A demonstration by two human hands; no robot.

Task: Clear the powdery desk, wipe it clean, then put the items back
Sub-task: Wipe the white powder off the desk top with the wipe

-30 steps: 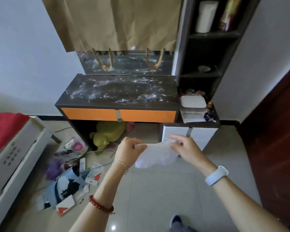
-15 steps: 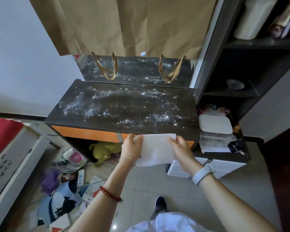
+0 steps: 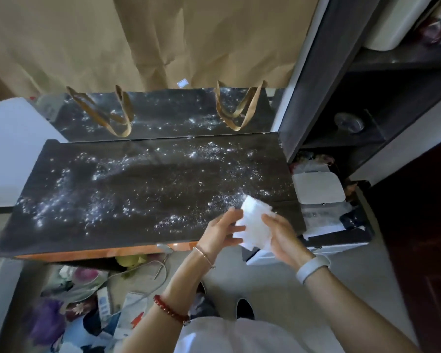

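you hold a folded white wipe (image 3: 255,225) between your left hand (image 3: 220,234) and right hand (image 3: 281,235), above the front right corner of the dark, powder-speckled desk (image 3: 138,200).

Brown paper bags (image 3: 163,39) hang over a mirror (image 3: 168,115), beside a dark shelf unit (image 3: 382,103).

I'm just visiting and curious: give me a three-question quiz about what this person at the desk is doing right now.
1. True or false: the desk top is already wiped clean.
2. What do the left hand and right hand hold between them?
A. a sponge B. a white wipe C. a brush
3. Fill in: the wipe is over the desk's ____ end.

Key: 1 false, white powder covers it; 2 B; 3 right.
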